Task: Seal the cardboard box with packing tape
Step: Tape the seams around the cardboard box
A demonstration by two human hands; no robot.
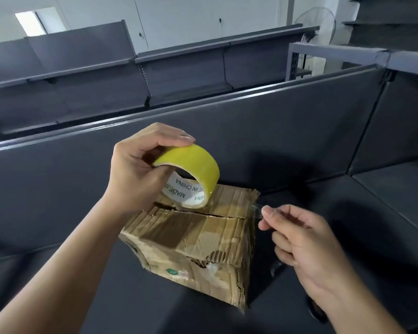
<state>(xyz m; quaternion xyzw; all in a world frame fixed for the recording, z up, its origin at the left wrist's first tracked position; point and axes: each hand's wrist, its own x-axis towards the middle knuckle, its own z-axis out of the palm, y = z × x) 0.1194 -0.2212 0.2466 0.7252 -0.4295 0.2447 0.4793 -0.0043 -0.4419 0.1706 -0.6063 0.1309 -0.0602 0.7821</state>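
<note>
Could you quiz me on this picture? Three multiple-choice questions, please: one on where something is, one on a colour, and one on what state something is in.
1. Where is the roll?
A) on the floor
B) in a hand, over the box
C) inside the box

2. What colour is the roll's outside?
A) yellow
B) red
C) blue

3. What is the right hand doing?
A) hanging idle
B) pressing flat on the box
C) pinching the strip

Answers:
1 B: the left hand grips the roll right at the box top.
2 A: the outer band is yellow and the core is white.
3 C: thumb and forefinger pinch the clear strip drawn from the roll, just past the box's right edge.
</note>
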